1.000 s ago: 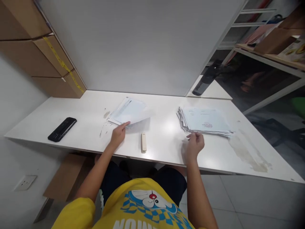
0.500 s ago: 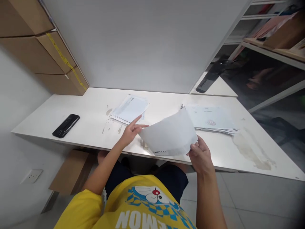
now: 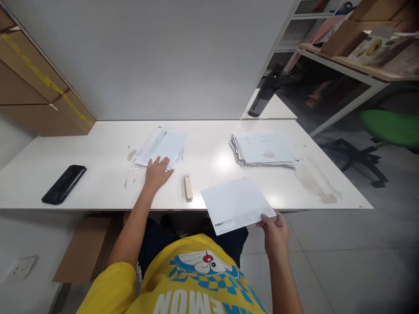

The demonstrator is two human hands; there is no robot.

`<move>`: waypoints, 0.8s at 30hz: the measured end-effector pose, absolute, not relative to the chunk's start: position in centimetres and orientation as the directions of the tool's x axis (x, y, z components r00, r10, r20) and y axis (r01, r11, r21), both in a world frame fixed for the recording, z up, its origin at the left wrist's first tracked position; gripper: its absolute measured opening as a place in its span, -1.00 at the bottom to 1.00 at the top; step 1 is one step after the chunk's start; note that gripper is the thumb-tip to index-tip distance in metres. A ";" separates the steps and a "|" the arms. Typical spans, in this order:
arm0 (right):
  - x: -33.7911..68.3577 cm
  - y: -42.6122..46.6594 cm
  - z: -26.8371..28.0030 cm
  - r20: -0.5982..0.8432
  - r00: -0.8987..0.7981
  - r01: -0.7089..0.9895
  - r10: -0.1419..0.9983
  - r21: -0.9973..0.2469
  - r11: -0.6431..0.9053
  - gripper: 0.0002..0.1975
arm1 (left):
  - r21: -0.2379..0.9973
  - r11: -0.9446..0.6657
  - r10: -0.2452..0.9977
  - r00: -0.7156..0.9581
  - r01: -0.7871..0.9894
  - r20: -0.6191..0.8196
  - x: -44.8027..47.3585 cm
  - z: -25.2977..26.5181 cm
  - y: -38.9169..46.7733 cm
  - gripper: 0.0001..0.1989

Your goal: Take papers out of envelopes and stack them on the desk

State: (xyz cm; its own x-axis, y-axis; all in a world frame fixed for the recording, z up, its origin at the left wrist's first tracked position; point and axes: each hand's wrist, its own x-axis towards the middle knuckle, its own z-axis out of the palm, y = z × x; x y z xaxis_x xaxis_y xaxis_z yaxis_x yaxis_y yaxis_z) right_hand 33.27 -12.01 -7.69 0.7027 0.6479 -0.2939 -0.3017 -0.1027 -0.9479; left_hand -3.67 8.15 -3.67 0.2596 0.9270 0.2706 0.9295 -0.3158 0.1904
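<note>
My right hand [image 3: 274, 224] pinches the lower right corner of a white paper sheet [image 3: 237, 203], which tilts over the table's front edge with a printed "PONT" mark at its lower left. Fingers spread, my left hand [image 3: 158, 173] lies on the near edge of the left stack of papers [image 3: 166, 146]. Between the two hands a cream stapler [image 3: 188, 187] rests on the white table [image 3: 209, 152]. Farther right sits a thicker paper stack [image 3: 266, 149], its top sheet bearing a red stamp.
A black phone-like device [image 3: 64, 184] lies at the table's left. Cardboard boxes [image 3: 42, 91] are piled at the far left by the upright panel [image 3: 157, 56]. A dark bottle [image 3: 264, 96] is at the back right, with a green chair [image 3: 393, 126] beyond.
My left hand has left the sheet and moved left onto the left stack. The sheet in my right hand has lowered and flattened, uncovering the stapler. The view has shifted to the right.
</note>
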 end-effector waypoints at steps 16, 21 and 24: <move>37.0 -12.7 -8.7 -0.328 0.474 -0.360 0.817 -0.919 -0.160 -0.48 | 0.426 -0.883 0.371 0.850 0.197 0.375 7.3 -5.8 -5.9 -0.57; 38.4 -11.0 -6.7 -0.372 0.405 -0.133 0.835 -0.928 -0.349 -0.51 | 0.373 -0.866 0.457 0.831 0.334 0.318 7.7 -7.2 -4.9 -0.43; 39.0 -10.0 -6.2 -0.373 0.352 0.046 0.859 -0.909 -0.414 -0.62 | 0.359 -0.874 0.435 0.855 0.327 0.282 7.3 -6.8 -5.6 -0.39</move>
